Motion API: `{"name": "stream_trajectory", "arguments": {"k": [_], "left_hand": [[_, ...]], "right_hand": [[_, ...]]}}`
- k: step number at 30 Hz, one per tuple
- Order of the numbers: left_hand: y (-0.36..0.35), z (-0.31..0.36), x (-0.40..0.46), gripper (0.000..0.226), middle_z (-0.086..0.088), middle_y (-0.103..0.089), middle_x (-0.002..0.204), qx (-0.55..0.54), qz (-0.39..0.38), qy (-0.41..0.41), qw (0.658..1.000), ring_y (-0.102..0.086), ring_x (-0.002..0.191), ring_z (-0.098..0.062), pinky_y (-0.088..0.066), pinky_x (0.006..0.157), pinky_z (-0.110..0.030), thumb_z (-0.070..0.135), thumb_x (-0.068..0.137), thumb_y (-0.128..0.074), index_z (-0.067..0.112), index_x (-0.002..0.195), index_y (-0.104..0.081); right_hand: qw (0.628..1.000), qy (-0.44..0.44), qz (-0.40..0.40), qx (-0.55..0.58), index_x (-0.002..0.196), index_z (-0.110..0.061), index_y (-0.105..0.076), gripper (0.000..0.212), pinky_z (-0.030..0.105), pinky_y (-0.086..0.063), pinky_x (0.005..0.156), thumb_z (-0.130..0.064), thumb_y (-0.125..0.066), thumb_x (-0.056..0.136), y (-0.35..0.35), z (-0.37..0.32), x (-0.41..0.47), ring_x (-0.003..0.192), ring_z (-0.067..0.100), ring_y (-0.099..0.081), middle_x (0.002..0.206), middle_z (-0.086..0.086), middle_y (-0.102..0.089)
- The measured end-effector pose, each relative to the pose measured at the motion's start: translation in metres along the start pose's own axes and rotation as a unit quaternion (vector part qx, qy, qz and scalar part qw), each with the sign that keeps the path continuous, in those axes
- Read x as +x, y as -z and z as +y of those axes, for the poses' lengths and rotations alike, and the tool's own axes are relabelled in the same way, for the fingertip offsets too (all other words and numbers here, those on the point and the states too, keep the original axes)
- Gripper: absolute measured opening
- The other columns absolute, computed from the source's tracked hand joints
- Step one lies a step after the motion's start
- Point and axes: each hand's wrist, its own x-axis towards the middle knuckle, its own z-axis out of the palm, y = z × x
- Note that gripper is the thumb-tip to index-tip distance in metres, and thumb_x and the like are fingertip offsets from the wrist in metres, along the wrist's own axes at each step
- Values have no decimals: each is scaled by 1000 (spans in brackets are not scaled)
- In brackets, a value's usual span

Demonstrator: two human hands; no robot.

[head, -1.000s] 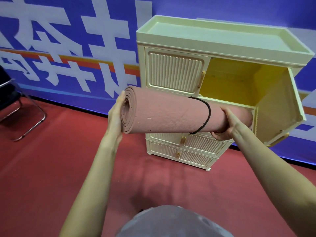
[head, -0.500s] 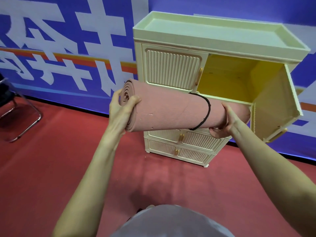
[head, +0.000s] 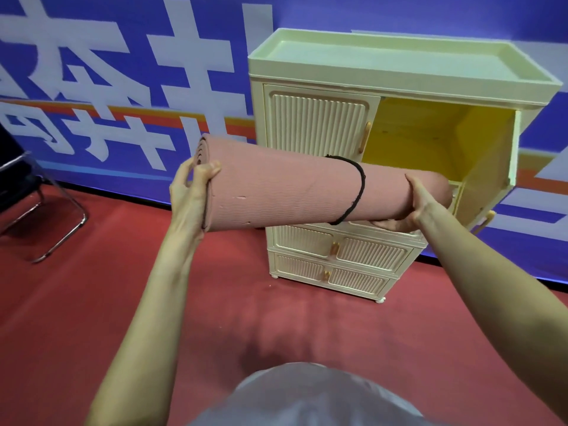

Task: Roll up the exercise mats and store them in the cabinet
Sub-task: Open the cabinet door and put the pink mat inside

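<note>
Since a second ago, the rolled pink mat (head: pixel 292 192) has come closer to the cabinet (head: pixel 319 124), and its right end now sits in front of the lower edge of the open upper-right compartment (head: pixel 430 136). It is not yet inside. It is held off the floor, roughly level, across the cabinet's front, hiding part of the closed ribbed left door (head: pixel 318 123). A black elastic band (head: pixel 358 192) loops around the roll towards its right end.

As for each grip: the left hand (head: pixel 192 192) clasps the mat's spiral left end, thumb over the top edge and fingers against the end face. The right hand (head: pixel 408 210) cups the mat near its right end, fingers curled under it and thumb on top.

Right of the compartment, the cabinet's open door (head: pixel 488 179) swings outward. Below the mat are the cabinet's closed lower drawers (head: pixel 341 253). Left of the cabinet, a metal-framed chair (head: pixel 37 210) stands on the red floor (head: pixel 92 296). Behind the cabinet runs a blue wall (head: pixel 123 87) with large white characters.
</note>
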Motion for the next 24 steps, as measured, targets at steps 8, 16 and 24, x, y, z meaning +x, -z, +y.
{"name": "stream_trajectory", "arguments": {"k": [8, 16, 24], "left_hand": [[4, -27, 4, 75, -6, -68, 112, -71, 32, 33, 996, -63, 102, -23, -50, 90, -43, 55, 58, -63, 10, 118, -61], [-65, -53, -7, 70, 3, -62, 98, -131, 20, 78, 988, -60, 80, -5, -47, 69, -22, 56, 46, -68, 20, 104, -54], [-151, -64, 0, 102, -6, -45, 135, -80, -12, 166, 983, -50, 115, -21, -44, 95, -37, 58, 52, -74, 22, 139, -34]], "right_hand": [[996, 75, 44, -34, 111, -12, -56, 92, 50, -56, 74, -63, -84, 40, -30, -30, -22, 88, 33, -65, 100, 10, -67], [990, 141, 14, -7, 106, -9, -49, 67, 36, -50, 83, -53, -77, 63, -24, -34, 2, 93, 21, -59, 95, 4, -56], [971, 237, -16, -25, 128, -19, -40, 56, 40, -55, 85, -33, -68, 82, -21, -44, 23, 103, 26, -58, 109, 1, -53]]}}
